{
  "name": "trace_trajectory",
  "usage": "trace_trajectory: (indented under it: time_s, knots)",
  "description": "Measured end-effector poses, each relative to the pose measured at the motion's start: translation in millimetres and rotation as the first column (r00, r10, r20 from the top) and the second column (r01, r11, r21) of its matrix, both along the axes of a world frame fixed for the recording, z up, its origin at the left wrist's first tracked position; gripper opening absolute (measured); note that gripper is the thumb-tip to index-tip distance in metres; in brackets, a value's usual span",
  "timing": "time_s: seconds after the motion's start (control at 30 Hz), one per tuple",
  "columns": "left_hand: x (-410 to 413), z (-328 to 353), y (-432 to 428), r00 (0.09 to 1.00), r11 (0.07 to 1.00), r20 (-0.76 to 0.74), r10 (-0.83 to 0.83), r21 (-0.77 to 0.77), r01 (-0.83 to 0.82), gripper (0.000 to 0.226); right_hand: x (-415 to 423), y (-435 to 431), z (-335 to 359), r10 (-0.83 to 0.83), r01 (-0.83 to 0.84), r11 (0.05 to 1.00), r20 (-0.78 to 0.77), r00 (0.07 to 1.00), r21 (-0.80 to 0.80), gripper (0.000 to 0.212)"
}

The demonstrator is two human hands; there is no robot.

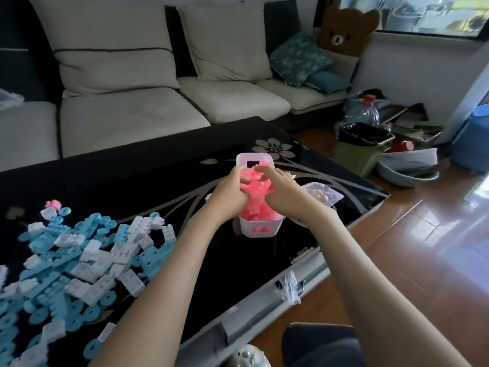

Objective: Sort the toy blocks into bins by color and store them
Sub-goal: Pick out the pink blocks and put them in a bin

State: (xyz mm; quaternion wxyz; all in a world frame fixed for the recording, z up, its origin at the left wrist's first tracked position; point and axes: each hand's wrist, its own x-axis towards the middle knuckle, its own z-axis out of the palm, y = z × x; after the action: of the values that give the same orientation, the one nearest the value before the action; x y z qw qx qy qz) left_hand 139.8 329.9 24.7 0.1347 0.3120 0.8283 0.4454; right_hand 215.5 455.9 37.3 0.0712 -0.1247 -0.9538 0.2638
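The bin (260, 229) sits on the table (158, 181) with a heap of blocks (258, 207) in it, left hand (230, 197) and right hand (280, 186) down on that heap. Loose blocks (79, 260) spread across the table to its left, and a second bin (324, 196) is just right of it. The sofa (132, 109) runs behind the table.

A black glass bench (158, 181) with a pale flower pattern fills the foreground. Behind the bench runs a cream sofa (127, 112), with teal cushions (299, 58) and a brown bear cushion (346, 30) past the bench's right corner. Right of the bench, on the wooden floor (436, 234), stand a green waste bin (362, 157), a water bottle (362, 112) and a grey basin (404, 173).
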Motion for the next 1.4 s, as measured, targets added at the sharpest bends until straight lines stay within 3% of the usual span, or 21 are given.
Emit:
trace_trajectory:
  time_s: [0.17,0.4,0.5,0.6,0.7,0.8,0.9,1.03,1.13,1.27,1.4]
  knots:
    - [-7.4,-1.0,-15.5,0.995,0.996,-0.066,0.073,-0.052,-0.077,0.036,3.0,-3.8,0.5,0.038,-0.038,0.998,0.013,0.999,-0.051,0.07]
    - [-11.5,6.8,-56.9,0.977,0.98,-0.148,0.153,-0.107,-0.17,0.031,-7.9,-23.0,5.8,-0.025,0.034,0.996,-0.106,0.994,0.087,0.046]
    - [-14.9,10.4,-79.8,0.976,0.962,-0.113,0.185,-0.18,-0.204,0.034,-16.9,-44.2,8.9,0.035,-0.011,0.991,-0.18,0.983,0.132,0.043]
    - [-17.6,14.9,-114.0,0.979,0.943,-0.081,0.185,-0.267,-0.2,0.036,-36.8,-89.7,7.5,0.188,-0.168,0.98,-0.225,0.956,0.107,0.041]
    - [-21.5,16.6,-143.4,0.979,0.888,-0.131,0.158,-0.416,-0.199,0.034,-60.5,-144.0,1.8,0.352,-0.349,0.936,-0.152,0.924,0.046,0.039]
    - [-31.3,16.5,-183.2,0.943,0.794,-0.222,0.247,-0.512,-0.328,0.037,-90.5,-196.7,-2.9,0.45,-0.452,0.892,-0.118,0.885,0.014,0.039]
    - [-41.7,11.8,-241.0,0.893,0.743,-0.262,0.365,-0.496,-0.449,0.037,-122.4,-245.9,-6.7,0.516,-0.516,0.856,-0.091,0.852,0.028,0.038]
    - [-50.8,3.4,-306.1,0.802,0.725,-0.18,0.569,-0.351,-0.593,0.038,-166.2,-296.9,-11.9,0.541,-0.542,0.837,0.029,0.84,0.074,0.045]
    - [-54.8,-2.7,-322.5,0.774,0.685,-0.184,0.605,-0.374,-0.625,0.036,-197.7,-324.3,-20.7,0.499,-0.505,0.842,0.081,0.863,0.189,0.059]
    - [-54.2,-9.5,-322.9,0.758,0.593,-0.139,0.638,-0.54,-0.598,0.044,-227.9,-338.6,-33.2,0.457,-0.524,0.797,0.267,0.848,0.299,0.074]
    - [-54.0,-13.6,-312.1,0.8,0.6,-0.065,0.597,-0.625,-0.499,0.05,-236.2,-337.8,-42.4,0.484,-0.581,0.718,0.324,0.813,0.384,0.059]
